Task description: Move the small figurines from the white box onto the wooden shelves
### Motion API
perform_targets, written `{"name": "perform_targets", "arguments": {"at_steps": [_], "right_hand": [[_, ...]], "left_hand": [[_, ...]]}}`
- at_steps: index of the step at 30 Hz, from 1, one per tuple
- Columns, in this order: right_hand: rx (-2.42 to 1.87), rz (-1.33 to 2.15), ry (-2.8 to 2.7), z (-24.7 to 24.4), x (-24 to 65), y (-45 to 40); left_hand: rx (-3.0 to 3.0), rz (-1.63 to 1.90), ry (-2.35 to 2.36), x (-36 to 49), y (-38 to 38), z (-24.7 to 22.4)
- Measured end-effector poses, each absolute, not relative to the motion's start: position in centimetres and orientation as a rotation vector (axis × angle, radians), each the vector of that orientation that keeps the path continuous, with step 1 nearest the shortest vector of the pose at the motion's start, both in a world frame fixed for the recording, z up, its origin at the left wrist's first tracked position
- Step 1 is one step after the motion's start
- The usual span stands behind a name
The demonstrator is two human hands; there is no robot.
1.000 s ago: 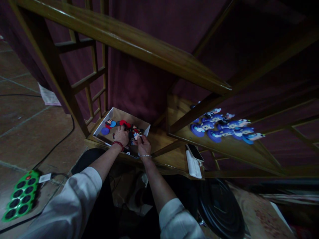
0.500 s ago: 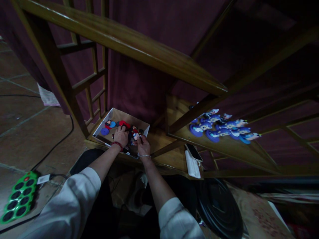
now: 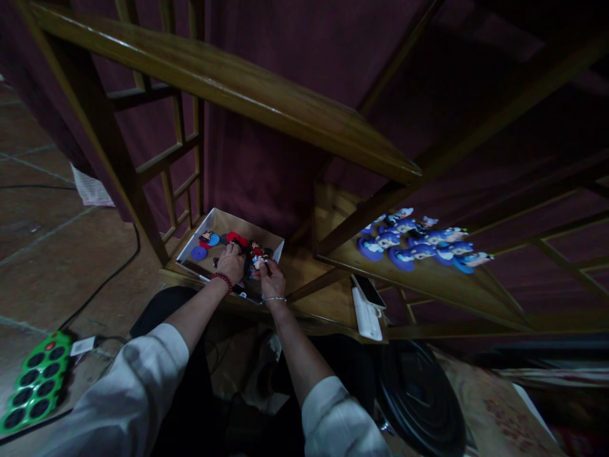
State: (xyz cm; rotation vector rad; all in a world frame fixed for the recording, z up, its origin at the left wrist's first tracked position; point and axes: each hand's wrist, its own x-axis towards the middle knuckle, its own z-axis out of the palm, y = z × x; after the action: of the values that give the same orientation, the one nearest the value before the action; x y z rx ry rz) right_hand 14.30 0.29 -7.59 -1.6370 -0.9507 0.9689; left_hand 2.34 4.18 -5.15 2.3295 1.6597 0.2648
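A shallow cardboard box [image 3: 190, 244] with white outer sides holds several small painted figurines, heaped mostly toward its right half. My left hand [image 3: 231, 263], a red bead bracelet at its wrist, reaches into the middle of the box. Its fingers curl down among dark and red pieces, and whatever is under the fingertips is hidden. At the box's right end, my right hand [image 3: 273, 279] pinches a small figurine [image 3: 259, 261] with blue and white parts. Left of my hands lie a figurine with a light-blue base [image 3: 209, 238] and a purple disc [image 3: 198, 254].
Several purple-and-white figurines [image 3: 413, 244] stand on a raised wooden shelf at right. A phone [image 3: 368, 291] and a white case [image 3: 366, 317] lie below it. A wooden rail [image 3: 228, 89] crosses overhead. A green power strip [image 3: 38, 384] sits on the floor.
The view has shifted slightly. Both hands stay in the box in nearly the same pose, the right still pinching the figurine.
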Motion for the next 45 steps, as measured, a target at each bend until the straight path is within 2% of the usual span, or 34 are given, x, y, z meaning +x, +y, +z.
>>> {"name": "perform_targets", "arguments": {"at_steps": [17,26,34,41,45], "right_hand": [[-1.647,0.932,-0.961,-7.7,14.3,0.3],[-1.629,0.946,-0.953,-7.3,14.3,0.1],[-1.611,0.949,-0.938,-7.2,14.1,0.1],[-1.622,0.948,-0.94,-7.4,14.2,0.1],[-1.614,0.956,-0.925,-7.4,14.2,0.1]], "left_hand": [[2.426,0.174,1.578,2.3,4.0,-5.4],[2.439,0.236,1.591,1.8,4.1,-5.1],[2.263,0.235,1.622,0.8,4.1,-5.2],[2.197,0.476,1.503,0.6,4.5,-5.7],[2.132,0.464,1.531,0.2,4.6,-5.7]]}}
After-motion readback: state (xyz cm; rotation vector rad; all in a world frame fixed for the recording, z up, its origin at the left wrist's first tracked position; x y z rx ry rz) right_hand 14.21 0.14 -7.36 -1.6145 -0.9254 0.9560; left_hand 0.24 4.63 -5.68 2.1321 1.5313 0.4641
